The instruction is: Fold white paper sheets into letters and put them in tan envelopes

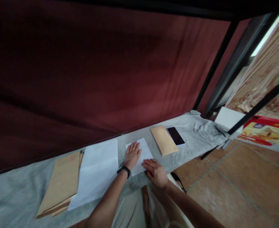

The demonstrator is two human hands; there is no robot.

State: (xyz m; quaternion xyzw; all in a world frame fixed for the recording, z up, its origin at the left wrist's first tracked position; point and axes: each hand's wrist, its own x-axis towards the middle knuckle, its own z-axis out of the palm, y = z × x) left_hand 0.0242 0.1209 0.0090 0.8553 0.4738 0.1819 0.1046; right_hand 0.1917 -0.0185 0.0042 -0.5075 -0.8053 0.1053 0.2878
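A small white sheet of paper [142, 153], which looks folded, lies on the grey cloth in front of me. My left hand [133, 155] rests flat on its left part, fingers stretched out, a dark band around the wrist. Against its lower right edge lies my right hand [155, 172], fingers extended and palm down. Left of my hands are larger white sheets [96, 172]. Farther left is a pile of brown envelopes [62, 180], partly fanned at the lower end. To the right lies a smaller stack of brown envelopes [164, 140].
A dark-screened phone [176, 136] lies beside the right envelopes. The grey cloth [196, 133] covers the long narrow surface. Behind it stands a dark red panel [120, 79]. Black metal bars [216, 66] frame the right side. A red and yellow box [267, 131] stands on the tiled floor.
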